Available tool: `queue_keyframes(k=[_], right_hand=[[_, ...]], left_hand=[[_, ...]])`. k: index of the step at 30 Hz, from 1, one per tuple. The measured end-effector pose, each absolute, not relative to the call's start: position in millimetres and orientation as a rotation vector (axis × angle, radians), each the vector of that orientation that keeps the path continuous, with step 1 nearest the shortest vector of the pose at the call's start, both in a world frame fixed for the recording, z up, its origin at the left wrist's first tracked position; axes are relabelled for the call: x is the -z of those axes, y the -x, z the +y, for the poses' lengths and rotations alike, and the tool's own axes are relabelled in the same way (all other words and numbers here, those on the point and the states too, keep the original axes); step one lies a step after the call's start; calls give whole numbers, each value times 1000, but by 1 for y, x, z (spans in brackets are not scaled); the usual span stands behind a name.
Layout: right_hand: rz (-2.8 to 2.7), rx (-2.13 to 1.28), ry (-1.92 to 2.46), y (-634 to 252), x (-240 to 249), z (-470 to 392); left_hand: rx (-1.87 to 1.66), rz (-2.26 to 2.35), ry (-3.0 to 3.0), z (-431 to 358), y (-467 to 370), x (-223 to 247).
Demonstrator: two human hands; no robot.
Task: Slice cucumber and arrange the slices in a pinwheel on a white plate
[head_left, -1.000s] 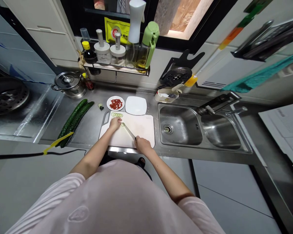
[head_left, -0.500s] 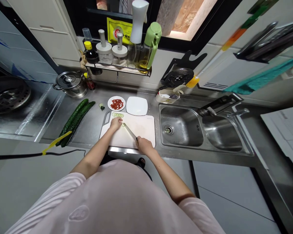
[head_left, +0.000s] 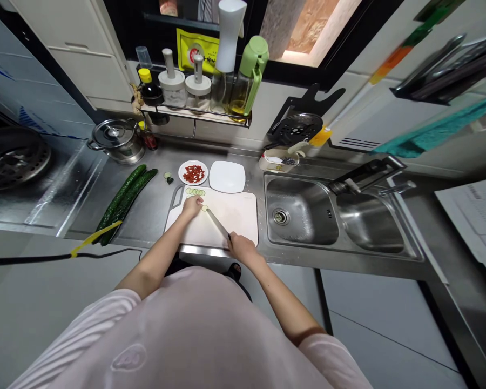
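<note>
On the white cutting board (head_left: 235, 216), my right hand (head_left: 242, 248) is closed round the handle of a knife (head_left: 217, 222), its blade pointing up and left. A pale round cucumber slice (head_left: 204, 208) lies at the blade's tip. Just left of it, my left hand (head_left: 192, 206) rests on the board with its fingers curled together; what they hold, if anything, is hidden beneath them. Several thin cucumber slices (head_left: 195, 192) overlap in a row along the board's upper left. Behind the board stand a small plate of chopped red pieces (head_left: 194, 173) and a white square plate (head_left: 227, 176).
Two whole cucumbers (head_left: 125, 202) lie left of the board, near cucumber end pieces (head_left: 169, 178). A lidded steel pot (head_left: 119, 141) stands at the back left. To the right is a double sink (head_left: 303, 210). A shelf (head_left: 198, 113) above holds bottles and jars.
The knife and my right hand have shifted slightly right and down, away from my left hand. The slice near the blade's tip now shows more fully. My left hand has stayed nearly still.
</note>
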State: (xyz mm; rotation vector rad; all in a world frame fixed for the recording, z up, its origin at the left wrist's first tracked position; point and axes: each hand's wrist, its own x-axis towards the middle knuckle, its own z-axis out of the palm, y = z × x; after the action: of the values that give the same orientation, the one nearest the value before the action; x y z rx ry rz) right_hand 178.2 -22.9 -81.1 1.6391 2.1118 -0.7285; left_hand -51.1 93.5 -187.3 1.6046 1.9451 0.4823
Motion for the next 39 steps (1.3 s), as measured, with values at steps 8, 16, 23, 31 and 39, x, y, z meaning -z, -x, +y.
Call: queue_keyframes(k=[8,16,23,31,39], right_hand=[[2142,739,-1610,-167,77,-8],[2148,730,-1606,-164,73,-6],[2140,710,-1612,-162,71,-5],[2130,716,-1624,-169,77,-13],[2113,707,-1642,-180,78,-28]], left_hand=[[-444,1959,-1596,93,50,185],[-465,1971,-1590,94,50,185],[-448,1964,-1567,94,50,183],[-454,1947,-1632,90,49,181],[-544,1883,-1829,68,46,186]])
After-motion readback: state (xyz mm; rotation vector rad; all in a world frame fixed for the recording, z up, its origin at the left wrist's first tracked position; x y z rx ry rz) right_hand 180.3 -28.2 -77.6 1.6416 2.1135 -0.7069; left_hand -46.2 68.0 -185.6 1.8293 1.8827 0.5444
